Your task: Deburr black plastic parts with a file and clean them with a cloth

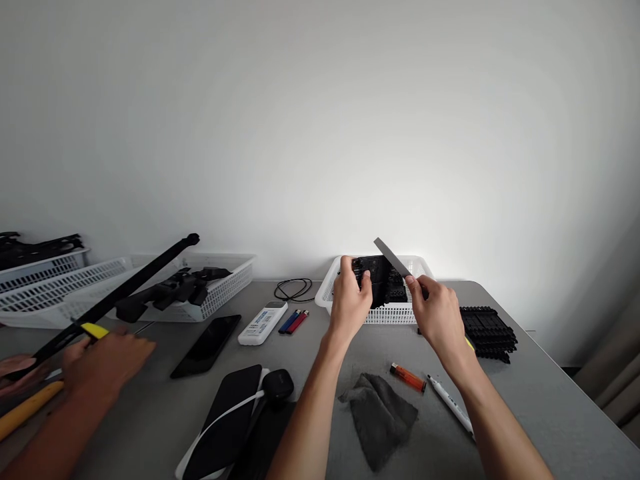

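My left hand (351, 297) is closed around a black ribbed plastic part (369, 277), held up over the front of a white basket (400, 313). In my right hand (437, 310) is a flat grey file-like blade (393, 257), which points up and to the left and overlaps the right side of the black part in view. More black parts (397, 290) lie in the basket behind. A stack of black ribbed parts (487, 331) rests on the table right of my right hand.
A grey cloth (380, 417), orange lighter (409, 377) and white marker (451, 405) lie between my forearms. Left are phones (206, 345), a white device (263, 323), two lighters (294, 321) and a cable. Another person's hands (100, 363) hold a long black part (125, 287) near baskets.
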Available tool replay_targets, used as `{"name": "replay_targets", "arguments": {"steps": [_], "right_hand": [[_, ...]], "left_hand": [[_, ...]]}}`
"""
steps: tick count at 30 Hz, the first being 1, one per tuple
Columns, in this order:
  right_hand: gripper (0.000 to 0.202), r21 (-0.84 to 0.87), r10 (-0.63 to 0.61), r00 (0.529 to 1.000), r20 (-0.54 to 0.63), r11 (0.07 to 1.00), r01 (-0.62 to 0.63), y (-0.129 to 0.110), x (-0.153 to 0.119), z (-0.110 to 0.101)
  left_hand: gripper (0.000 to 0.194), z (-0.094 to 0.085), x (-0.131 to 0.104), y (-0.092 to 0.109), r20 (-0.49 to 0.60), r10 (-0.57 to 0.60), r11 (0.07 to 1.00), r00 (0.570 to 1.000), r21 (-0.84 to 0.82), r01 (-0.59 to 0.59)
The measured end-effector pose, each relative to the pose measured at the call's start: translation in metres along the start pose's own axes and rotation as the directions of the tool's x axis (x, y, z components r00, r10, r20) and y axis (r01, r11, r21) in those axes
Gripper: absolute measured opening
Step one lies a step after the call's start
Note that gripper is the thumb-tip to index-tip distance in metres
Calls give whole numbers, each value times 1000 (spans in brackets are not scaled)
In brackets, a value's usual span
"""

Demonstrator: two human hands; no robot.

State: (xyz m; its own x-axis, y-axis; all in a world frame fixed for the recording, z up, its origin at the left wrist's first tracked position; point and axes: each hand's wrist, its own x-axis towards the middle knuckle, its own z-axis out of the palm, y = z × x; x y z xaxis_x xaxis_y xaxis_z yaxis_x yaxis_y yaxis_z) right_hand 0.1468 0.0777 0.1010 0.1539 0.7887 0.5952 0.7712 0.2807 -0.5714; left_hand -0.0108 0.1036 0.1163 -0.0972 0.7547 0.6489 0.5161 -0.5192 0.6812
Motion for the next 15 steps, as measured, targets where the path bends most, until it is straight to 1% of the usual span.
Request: {"name": "replay_targets", "arguments": {"steps": [2, 4, 9, 11, 13, 15], "right_hand": [[46, 60, -25, 999, 41, 998, 22, -1, 0, 2], [47, 85, -30, 998, 50, 996, 26, 1, 2, 3], [46, 40, 40, 999, -22, 998, -39, 9, 6, -1], [47, 83, 28, 1000, 8, 996, -28, 8, 5, -4], [49, 138, -12, 998, 64, 990, 3, 6, 4, -4], [49, 154, -33, 995, 89, 988, 19, 4, 3, -2]], "left_hand": [[9, -1, 1, -1, 7, -4, 1000, 1000, -24, 4], [9, -3, 1, -3, 11, -7, 999, 1000, -41, 7], [10, -3, 2, -7, -21, -37, 999, 999, 1, 37], [11, -3, 2, -6, -24, -26, 1000, 999, 4, 26], [11, -2, 1, -5, -10, -5, 1000, 1000, -18, 4], [12, -2, 1, -4, 7, 3, 999, 1000, -35, -3]]}}
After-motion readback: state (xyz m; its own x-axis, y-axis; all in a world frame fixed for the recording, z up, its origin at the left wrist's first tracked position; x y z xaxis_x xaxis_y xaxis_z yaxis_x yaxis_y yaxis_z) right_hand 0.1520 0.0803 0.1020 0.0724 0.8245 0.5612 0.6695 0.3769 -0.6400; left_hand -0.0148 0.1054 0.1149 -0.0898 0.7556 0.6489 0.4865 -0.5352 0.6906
